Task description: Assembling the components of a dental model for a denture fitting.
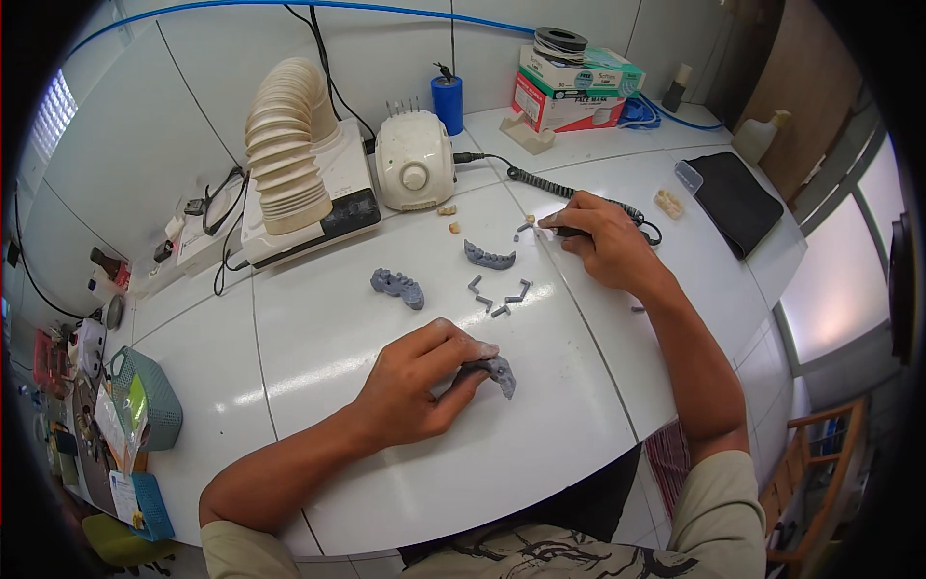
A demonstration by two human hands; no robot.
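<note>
My left hand [420,381] is closed around a grey dental arch model [500,374], its fingers and thumb gripping one end just above the white table. Farther back on the right, my right hand [608,236] is closed on a dark rotary handpiece [571,232], mostly hidden by the fingers, its pale tip pointing left. Beside that tip lie a small grey peg [524,228] and a tiny yellowish piece [530,219]. Between the hands rests a grey arch model with teeth [490,255], with several small bent grey pegs [521,291] in front. Another grey model [397,288] lies to the left.
Behind stand a white control box [415,164], a ribbed extraction hose [285,145] and a blue cylinder [447,106]. A coiled black cord [559,185] runs toward my right hand. Mask boxes [569,101] sit at the back, a black pouch [738,203] right, a teal basket [149,396] left.
</note>
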